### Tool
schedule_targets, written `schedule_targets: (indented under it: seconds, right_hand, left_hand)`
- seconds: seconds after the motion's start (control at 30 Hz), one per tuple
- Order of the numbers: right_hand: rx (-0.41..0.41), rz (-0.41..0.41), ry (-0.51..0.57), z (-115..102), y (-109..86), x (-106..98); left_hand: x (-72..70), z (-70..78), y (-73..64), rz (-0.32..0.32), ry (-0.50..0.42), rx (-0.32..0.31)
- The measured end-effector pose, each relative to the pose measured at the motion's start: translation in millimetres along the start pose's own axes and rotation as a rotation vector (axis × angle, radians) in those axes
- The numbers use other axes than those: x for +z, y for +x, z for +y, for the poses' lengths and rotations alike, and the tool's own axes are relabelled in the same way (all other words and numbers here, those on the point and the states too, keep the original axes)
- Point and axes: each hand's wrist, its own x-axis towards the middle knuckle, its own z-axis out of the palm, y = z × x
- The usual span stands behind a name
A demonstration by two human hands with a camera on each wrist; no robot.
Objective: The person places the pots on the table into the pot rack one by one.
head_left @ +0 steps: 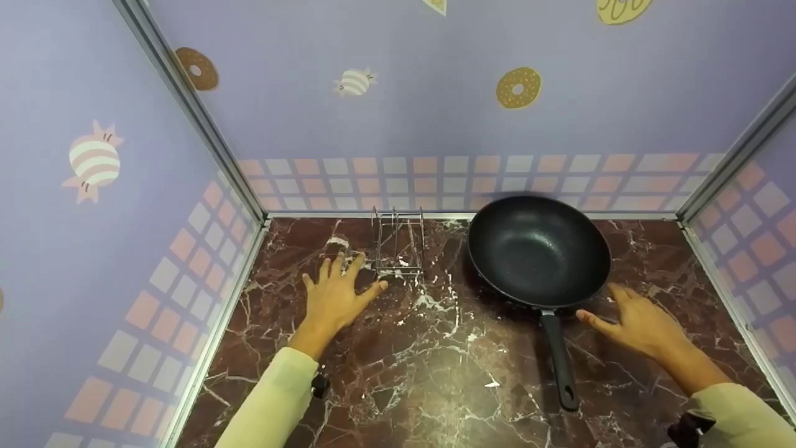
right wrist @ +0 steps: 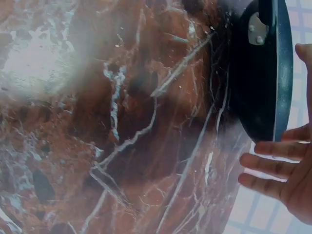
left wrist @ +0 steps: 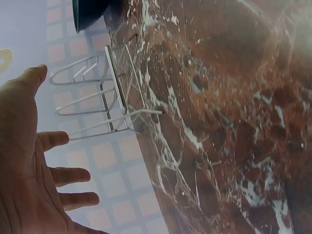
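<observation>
A black frying pan [head_left: 540,252] rests on the marbled counter, its handle [head_left: 559,364] pointing toward the person. To the left of it stands a metal wire rack [head_left: 400,242] near the back wall. My left hand [head_left: 336,298] is spread just left of the rack, holding nothing; in the left wrist view its thumb and fingers extend toward the wire rack [left wrist: 114,97]. Beside the pan's right lower edge, my right hand [head_left: 643,326] has its fingers extended and thumb apart. In the right wrist view the fingers lie close to the pan [right wrist: 261,78]; whether they touch it I cannot tell.
The dark red marbled counter [head_left: 423,373] is bounded by a purple back wall [head_left: 429,118] and side walls with printed sweets and checks. Metal strips run along the corners and the counter's edges. A small white fleck [head_left: 492,384] shows near the front.
</observation>
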Motion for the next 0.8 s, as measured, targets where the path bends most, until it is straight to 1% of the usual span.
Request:
schedule_targets:
  seconds: [0.1,0.2,0.33,0.43,0.63,0.73,0.8]
  right_hand:
    - [-0.045,0.032,0.038,-1.9,-1.4,4.6]
    - [-0.065,0.043,0.090,-5.1,-2.1,10.3]
    - [-0.071,0.015,0.156,-11.8,-3.4,17.7]
    - [-0.082,-0.007,0.192,-17.5,-5.0,24.7]
    - [-0.086,-0.035,0.193,-24.3,-6.1,33.4]
    - [-0.085,-0.046,0.205,-26.5,-5.0,35.9]
    - [-0.084,-0.038,0.224,-27.6,-4.5,37.8]
  left_hand:
    - [1.6,4.5,-1.8,-0.014,-0.031,-0.001]
    - [2.7,7.6,-4.2,-0.025,-0.058,-0.001]
    - [5.5,10.9,-8.6,-0.035,-0.077,-0.004]
    - [9.9,13.7,-13.2,-0.054,-0.085,-0.006]
    - [21.9,27.8,-15.3,-0.089,-0.107,0.024]
    - [24.7,36.7,-14.8,-0.095,-0.117,0.035]
    - [26.2,42.1,-14.4,-0.098,-0.130,0.046]
